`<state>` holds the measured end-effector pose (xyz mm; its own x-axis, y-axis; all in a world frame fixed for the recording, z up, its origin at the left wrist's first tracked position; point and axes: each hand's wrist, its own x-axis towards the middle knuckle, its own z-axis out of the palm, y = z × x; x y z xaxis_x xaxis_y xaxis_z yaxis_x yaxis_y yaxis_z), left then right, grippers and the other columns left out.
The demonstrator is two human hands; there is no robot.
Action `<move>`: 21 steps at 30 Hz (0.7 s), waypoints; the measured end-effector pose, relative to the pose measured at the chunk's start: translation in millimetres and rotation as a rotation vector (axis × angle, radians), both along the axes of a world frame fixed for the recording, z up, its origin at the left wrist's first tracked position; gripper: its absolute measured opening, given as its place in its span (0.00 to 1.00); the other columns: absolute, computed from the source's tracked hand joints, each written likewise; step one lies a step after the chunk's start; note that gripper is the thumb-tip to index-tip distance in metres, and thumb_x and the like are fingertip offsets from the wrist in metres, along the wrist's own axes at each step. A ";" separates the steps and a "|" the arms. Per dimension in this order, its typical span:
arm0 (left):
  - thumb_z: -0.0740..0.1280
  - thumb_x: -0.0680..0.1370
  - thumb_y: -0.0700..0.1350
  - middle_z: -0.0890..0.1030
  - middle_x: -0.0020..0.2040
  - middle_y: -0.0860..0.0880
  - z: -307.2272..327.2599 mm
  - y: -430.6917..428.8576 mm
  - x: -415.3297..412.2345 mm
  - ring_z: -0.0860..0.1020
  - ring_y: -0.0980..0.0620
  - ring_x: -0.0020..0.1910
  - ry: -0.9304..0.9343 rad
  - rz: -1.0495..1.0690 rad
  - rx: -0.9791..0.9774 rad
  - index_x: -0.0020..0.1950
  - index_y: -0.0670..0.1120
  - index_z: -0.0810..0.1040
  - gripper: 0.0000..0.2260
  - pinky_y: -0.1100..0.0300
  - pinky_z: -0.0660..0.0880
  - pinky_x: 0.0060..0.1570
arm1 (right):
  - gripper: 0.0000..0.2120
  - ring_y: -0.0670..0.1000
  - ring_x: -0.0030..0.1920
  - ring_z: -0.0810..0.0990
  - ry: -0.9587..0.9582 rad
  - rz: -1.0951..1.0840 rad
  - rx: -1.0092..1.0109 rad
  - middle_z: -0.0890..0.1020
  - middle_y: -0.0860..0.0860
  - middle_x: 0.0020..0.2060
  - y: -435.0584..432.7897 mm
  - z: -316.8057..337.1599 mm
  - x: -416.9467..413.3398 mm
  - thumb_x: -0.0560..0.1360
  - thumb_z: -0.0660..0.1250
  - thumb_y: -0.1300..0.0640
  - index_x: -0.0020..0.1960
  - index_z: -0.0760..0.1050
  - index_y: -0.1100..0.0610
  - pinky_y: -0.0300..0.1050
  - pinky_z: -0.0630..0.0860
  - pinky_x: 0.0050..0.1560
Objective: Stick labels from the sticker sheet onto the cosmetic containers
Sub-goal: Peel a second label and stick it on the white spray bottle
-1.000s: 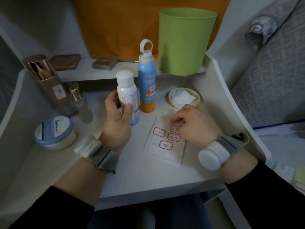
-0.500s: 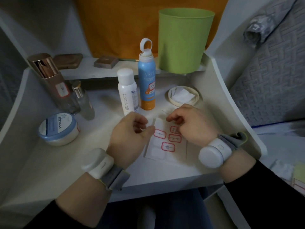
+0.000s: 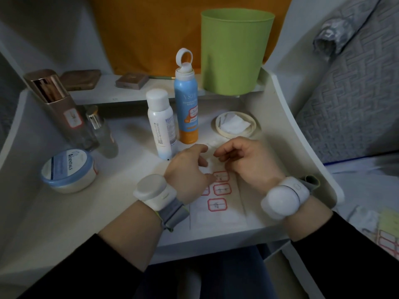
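Note:
A white sticker sheet (image 3: 218, 210) with red-framed labels lies flat on the table in front of me. My left hand (image 3: 187, 171) rests on its left part, thumb pressing beside a label, fingers relaxed. Over the sheet's far end my right hand (image 3: 244, 162) hovers with curled fingers; what its fingertips hold is hidden. Just behind my left hand stands a white bottle (image 3: 160, 126). Next to it is a blue-and-orange spray bottle (image 3: 186, 108) with a label on it. At the left are a gold-capped bottle (image 3: 62, 108) with a label, a small glass bottle (image 3: 103, 132) and a cream jar (image 3: 69, 171).
A green bin (image 3: 235, 50) stands on the raised shelf at the back, with two compacts (image 3: 131, 80) to its left. A round dish (image 3: 236, 126) with a white pad sits behind my right hand. The table's curved side walls (image 3: 302, 147) close in both sides. More sticker sheets (image 3: 386, 240) lie lower right.
My left hand let go of the white bottle, which now stands on the table, and came down onto the sticker sheet. My right hand stayed at the sheet's far end.

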<state>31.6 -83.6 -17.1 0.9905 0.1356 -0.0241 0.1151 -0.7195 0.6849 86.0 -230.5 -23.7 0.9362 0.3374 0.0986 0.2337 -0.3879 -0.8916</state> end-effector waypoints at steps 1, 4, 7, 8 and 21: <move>0.74 0.72 0.44 0.77 0.48 0.57 0.5 0.7 0.4 0.76 0.57 0.49 0.010 0.008 -0.032 0.69 0.52 0.70 0.27 0.67 0.71 0.48 | 0.24 0.42 0.37 0.78 0.039 0.003 0.072 0.81 0.50 0.37 -0.2 1.7 -0.6 0.65 0.64 0.79 0.39 0.79 0.49 0.35 0.77 0.40; 0.75 0.71 0.41 0.81 0.46 0.53 3.2 5.1 1.9 0.80 0.55 0.44 0.068 0.066 -0.238 0.62 0.49 0.75 0.21 0.64 0.77 0.46 | 0.20 0.44 0.37 0.78 0.099 0.041 0.258 0.80 0.53 0.35 -0.5 8.3 -1.7 0.66 0.64 0.81 0.39 0.79 0.56 0.33 0.76 0.39; 0.75 0.72 0.41 0.84 0.49 0.47 13.0 6.3 2.6 0.83 0.47 0.47 0.168 0.110 -0.456 0.52 0.49 0.81 0.11 0.50 0.80 0.54 | 0.18 0.41 0.36 0.78 0.110 0.089 0.387 0.80 0.52 0.35 0.0 12.9 -2.4 0.66 0.64 0.81 0.40 0.77 0.59 0.32 0.76 0.39; 0.74 0.73 0.43 0.84 0.48 0.49 15.7 6.4 2.5 0.83 0.48 0.47 0.199 0.116 -0.457 0.49 0.51 0.81 0.07 0.51 0.80 0.53 | 0.18 0.41 0.37 0.79 0.102 0.099 0.413 0.80 0.52 0.35 0.3 13.5 -1.9 0.66 0.64 0.81 0.41 0.78 0.59 0.33 0.77 0.41; 0.70 0.75 0.47 0.78 0.57 0.31 25.6 4.0 -9.1 0.79 0.35 0.51 0.143 0.242 -0.775 0.52 0.34 0.78 0.16 0.36 0.72 0.62 | 0.08 0.53 0.47 0.80 -0.293 0.106 0.224 0.79 0.45 0.46 -8.0 0.3 -3.8 0.67 0.74 0.57 0.46 0.84 0.49 0.57 0.78 0.51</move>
